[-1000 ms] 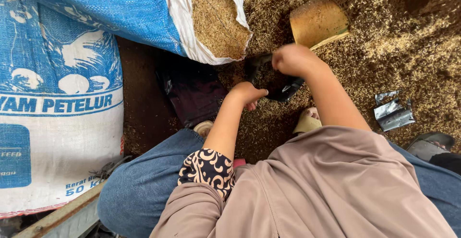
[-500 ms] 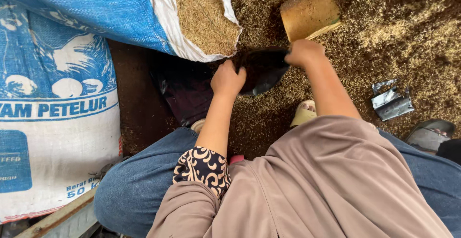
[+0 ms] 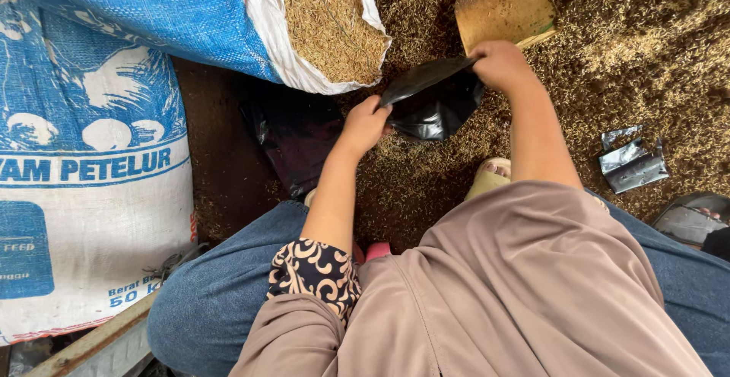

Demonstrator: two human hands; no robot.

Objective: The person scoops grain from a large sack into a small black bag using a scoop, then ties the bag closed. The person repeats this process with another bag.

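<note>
A small black plastic bag [image 3: 435,103] hangs just above the husk-strewn ground, stretched between both of my hands. My left hand [image 3: 366,124] pinches its near edge. My right hand [image 3: 498,64] grips its far top edge and pulls it taut. Right beyond my right hand a tan scoop [image 3: 503,10] lies on the husks. The open mouth of a blue and white woven sack [image 3: 251,31], full of brown husks [image 3: 323,20], is just left of the bag.
A second blue and white sack [image 3: 84,194] lies at the left. More black plastic [image 3: 293,137] sits on the dark ground under the sack mouth. A crumpled silver wrapper [image 3: 631,160] lies at the right. My knees in blue jeans [image 3: 220,301] fill the foreground.
Both hands rose and moved apart, lifting the black bag off the husks and stretching it out between them. My right hand moved up toward the scoop.
</note>
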